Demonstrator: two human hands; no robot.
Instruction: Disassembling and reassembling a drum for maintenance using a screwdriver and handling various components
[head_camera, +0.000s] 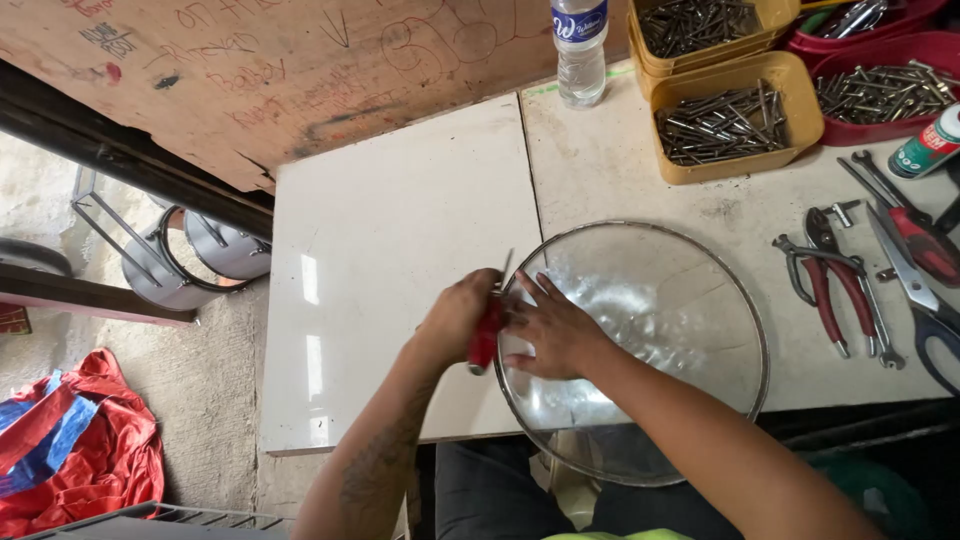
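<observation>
A round glass lid (690, 330) with a metal rim lies on the white tabletop (390, 240), its near edge hanging over the table's front. My left hand (455, 315) is shut on a red-handled screwdriver (487, 335), whose metal tip points up at the lid's left rim. My right hand (555, 330) rests flat on the glass beside the screwdriver, fingers spread, pressing the lid down.
Yellow trays of screws (730, 125) and red trays (880, 95) stand at the back right, beside a plastic water bottle (580, 50). Red-handled pliers (830, 280), spanners, scissors (930, 310) and a green can (925, 145) lie at the right. Metal pots (190, 260) and red cloth (85, 445) are on the floor at left.
</observation>
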